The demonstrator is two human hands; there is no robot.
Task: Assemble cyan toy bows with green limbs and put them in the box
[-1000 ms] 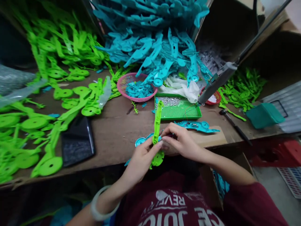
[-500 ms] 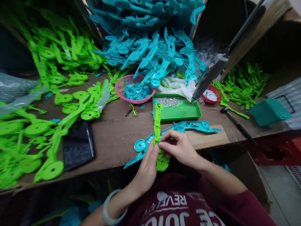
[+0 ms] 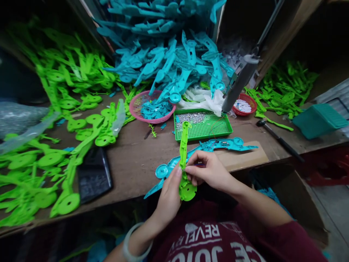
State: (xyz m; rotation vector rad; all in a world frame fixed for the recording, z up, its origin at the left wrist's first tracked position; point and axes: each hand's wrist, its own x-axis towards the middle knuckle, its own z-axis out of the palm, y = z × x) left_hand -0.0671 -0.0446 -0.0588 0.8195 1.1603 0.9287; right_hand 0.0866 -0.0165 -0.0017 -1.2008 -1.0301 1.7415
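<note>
While a green plastic piece (image 3: pixel 184 143) was gripped by the left hand (image 3: pixel 169 189) at the table edge (image 3: pixel 131 183), its middle was touched by the right hand (image 3: pixel 211 173), fingers (image 3: pixel 196 171) bunched, grip unclear, turquoise parts (image 3: pixel 163 171) laid behind.

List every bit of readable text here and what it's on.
"REVE", then unclear letters: maroon shirt.
"JUI", partly cut off: same shirt.
"CE", partly cut off: same shirt.
Too small to read: white marks on the black component in the blue part.
</note>
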